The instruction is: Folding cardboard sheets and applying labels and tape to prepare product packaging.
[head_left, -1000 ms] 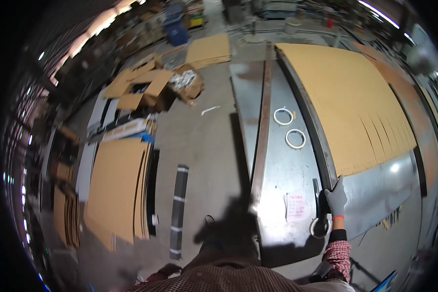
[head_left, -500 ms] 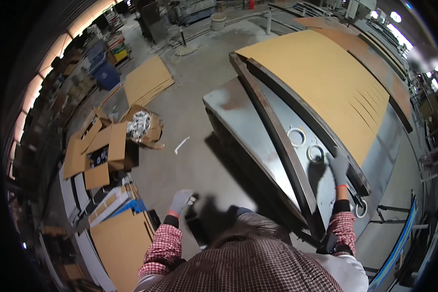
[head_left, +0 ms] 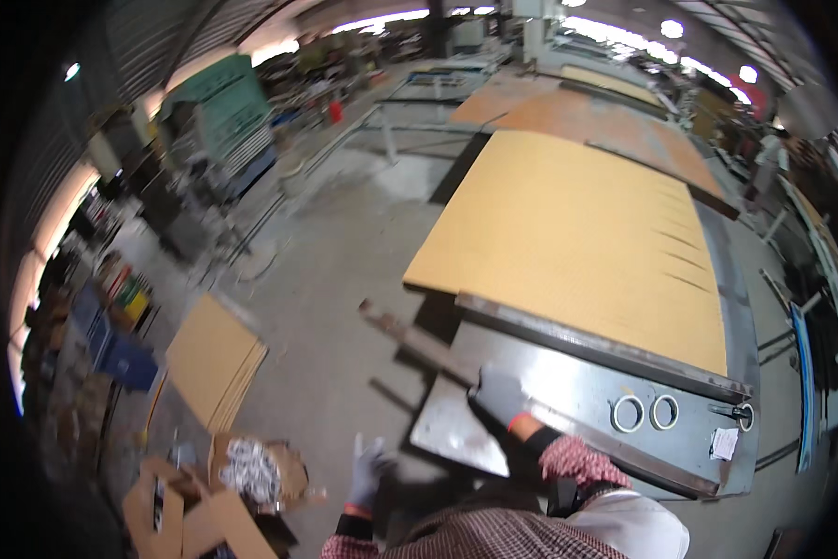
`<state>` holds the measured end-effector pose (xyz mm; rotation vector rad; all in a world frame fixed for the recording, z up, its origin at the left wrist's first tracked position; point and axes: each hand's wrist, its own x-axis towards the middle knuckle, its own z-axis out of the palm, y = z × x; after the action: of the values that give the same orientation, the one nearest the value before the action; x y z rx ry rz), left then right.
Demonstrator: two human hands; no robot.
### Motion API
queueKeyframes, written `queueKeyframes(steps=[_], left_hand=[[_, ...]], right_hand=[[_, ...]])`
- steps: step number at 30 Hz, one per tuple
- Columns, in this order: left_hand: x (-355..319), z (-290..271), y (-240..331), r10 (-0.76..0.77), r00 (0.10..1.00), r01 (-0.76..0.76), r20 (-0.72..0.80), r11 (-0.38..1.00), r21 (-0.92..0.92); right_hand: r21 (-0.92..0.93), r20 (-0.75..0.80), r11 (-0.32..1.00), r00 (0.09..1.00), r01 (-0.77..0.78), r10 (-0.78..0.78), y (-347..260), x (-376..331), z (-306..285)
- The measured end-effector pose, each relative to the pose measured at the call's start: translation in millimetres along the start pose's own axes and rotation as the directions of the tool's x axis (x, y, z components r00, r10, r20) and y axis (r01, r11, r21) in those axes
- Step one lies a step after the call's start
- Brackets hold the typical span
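Observation:
My right hand [head_left: 501,395], in a grey glove, is closed over a long brown metal bar [head_left: 417,341]. The bar lies slantwise along the near part of a grey metal table [head_left: 568,365], its far left end sticking out past the table's edge. Low in the view, my left hand [head_left: 368,471], gloved too, hangs over the floor with fingers apart and nothing in it. On the table to the right of my right hand lie two white tape rolls, the left roll [head_left: 627,413] and the right roll [head_left: 664,412]. A dark-handled tool [head_left: 725,410] sits beside another ring [head_left: 746,416] and a white paper slip [head_left: 724,443].
A large yellow sheet [head_left: 568,242] covers the table's far part, with a second metal bar [head_left: 596,343] along its near edge. Yellow boards [head_left: 216,359] lie on the floor at left. Nearer stand an open carton of white scraps [head_left: 251,472] and another carton [head_left: 205,529].
My view has swung up and to the right. My right hand has gone from beside the tape rolls to the metal bar, farther left. My left hand's fingers have spread.

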<state>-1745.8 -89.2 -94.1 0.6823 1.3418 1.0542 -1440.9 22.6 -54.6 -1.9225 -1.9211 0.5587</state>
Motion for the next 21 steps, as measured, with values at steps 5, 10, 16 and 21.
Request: queueKeyframes(steps=[5,10,16,21], left_hand=[[196,-42,50,-0.233,0.95,0.303,0.21,0.855,-0.42],[336,-68,95,-0.241,0.926,0.37,0.291,0.733,-0.571],[470,-95,175,-0.24,0.896,0.402,0.374,0.797,-0.45],[541,-98,319,0.015,0.902,0.147,0.431,0.929,-0.341]], right_hand=[[-0.117,-0.022,0.993,1.0,0.0,-0.003,-83,27,46],[-0.222,0.037,0.968,0.991,-0.119,0.13,-154,85,98],[0.656,-0.042,0.701,0.914,-0.28,0.404,-271,116,172],[0.701,0.032,-0.238,0.305,0.672,0.952,-213,101,232]])
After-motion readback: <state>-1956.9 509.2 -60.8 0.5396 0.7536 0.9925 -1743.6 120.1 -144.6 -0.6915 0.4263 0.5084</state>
